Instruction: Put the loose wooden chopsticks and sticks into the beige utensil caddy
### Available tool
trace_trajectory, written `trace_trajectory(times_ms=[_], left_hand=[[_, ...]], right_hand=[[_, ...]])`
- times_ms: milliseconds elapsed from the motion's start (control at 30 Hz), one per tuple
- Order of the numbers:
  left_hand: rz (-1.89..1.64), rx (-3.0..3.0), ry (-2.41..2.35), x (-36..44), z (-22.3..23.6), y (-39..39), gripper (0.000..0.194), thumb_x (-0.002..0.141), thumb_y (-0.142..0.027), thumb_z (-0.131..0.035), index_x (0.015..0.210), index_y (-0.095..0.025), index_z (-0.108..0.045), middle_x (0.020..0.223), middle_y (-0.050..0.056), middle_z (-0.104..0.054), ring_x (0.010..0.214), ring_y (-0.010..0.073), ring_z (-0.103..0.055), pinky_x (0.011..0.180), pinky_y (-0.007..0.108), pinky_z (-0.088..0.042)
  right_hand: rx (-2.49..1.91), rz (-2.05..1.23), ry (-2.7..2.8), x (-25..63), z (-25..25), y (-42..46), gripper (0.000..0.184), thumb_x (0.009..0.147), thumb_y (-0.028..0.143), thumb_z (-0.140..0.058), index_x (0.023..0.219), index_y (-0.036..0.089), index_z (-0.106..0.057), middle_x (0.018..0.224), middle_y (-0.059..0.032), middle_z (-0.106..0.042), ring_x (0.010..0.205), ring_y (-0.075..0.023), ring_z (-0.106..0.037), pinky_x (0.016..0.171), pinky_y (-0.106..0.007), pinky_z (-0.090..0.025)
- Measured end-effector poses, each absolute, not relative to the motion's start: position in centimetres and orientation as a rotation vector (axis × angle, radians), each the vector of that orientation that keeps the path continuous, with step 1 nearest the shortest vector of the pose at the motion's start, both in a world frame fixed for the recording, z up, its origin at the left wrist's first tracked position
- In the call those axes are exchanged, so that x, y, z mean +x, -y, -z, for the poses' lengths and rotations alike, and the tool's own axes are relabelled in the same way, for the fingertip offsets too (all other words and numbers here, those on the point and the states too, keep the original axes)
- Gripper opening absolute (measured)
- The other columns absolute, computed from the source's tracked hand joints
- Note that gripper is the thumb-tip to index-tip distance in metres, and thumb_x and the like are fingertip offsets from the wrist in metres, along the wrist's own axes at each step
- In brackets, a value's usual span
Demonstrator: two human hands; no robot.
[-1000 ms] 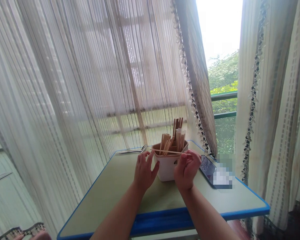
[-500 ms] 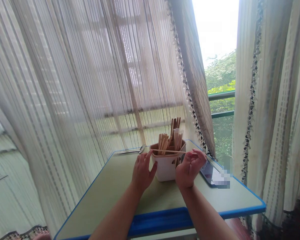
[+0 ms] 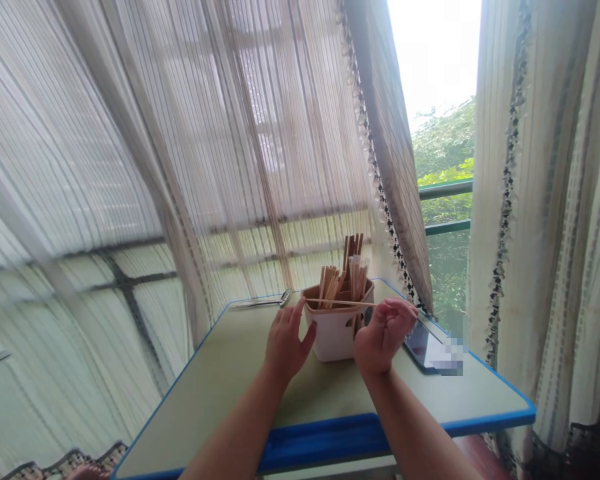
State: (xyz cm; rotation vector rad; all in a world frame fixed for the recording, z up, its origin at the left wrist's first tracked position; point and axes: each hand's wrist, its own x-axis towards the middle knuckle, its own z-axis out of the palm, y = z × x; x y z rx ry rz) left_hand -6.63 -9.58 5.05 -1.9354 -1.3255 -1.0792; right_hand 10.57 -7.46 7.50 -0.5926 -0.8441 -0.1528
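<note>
A white tub (image 3: 333, 331) with a brown inner rim stands in the middle of the table (image 3: 240, 380) and holds several wooden sticks upright. A thin wooden stick (image 3: 341, 303) lies level across the tub's rim. My left hand (image 3: 286, 339) rests against the tub's left side, its fingertips pinching the stick's left end. My right hand (image 3: 384, 333), palm turned up and fingers curled, pinches the stick's right end beside the tub.
A dark phone (image 3: 424, 343) lies on the table right of my right hand. A metal utensil (image 3: 261, 302) lies at the far edge. Sheer curtains (image 3: 180, 167) hang close behind and left; a heavier curtain (image 3: 545, 220) hangs on the right. The table has a blue rim (image 3: 325, 440).
My right hand has turned more palm up and shifted slightly right. The view has swung a little, and the left curtain has swayed. The stick stays across the tub.
</note>
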Motion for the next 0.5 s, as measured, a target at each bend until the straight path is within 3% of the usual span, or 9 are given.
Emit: trace_trajectory(times_ms=[233, 500], left_hand=[[1.077, -2.013, 1.333, -6.9, -4.9, 9.4, 0.054, 0.088, -0.03, -0.048, 0.139, -0.02, -0.033, 0.099, 0.008, -0.059, 0.092, 0.0211, -0.054, 0.083, 0.037, -0.047], [1.132, -2.062, 1.355, -7.1, -4.4, 8.9, 0.057, 0.089, -0.028, -0.046, 0.142, -0.02, -0.027, 0.106, 0.01, -0.057, 0.1, 0.0218, -0.054, 0.087, 0.04, -0.047]], right_hand=[[-0.601, 0.201, 1.05, 10.3, -7.1, 7.6, 0.009, 0.089, 0.013, -0.04, 0.09, 0.019, -0.046, 0.087, -0.0046, -0.046, 0.088, -0.0165, -0.047, 0.077, -0.036, -0.043], [-0.508, 0.176, 1.306, 9.2, -6.5, 6.4, 0.027, 0.086, 0.011, -0.046, 0.11, 0.021, -0.051, 0.101, -0.007, -0.055, 0.099, -0.0175, -0.054, 0.085, -0.037, -0.048]])
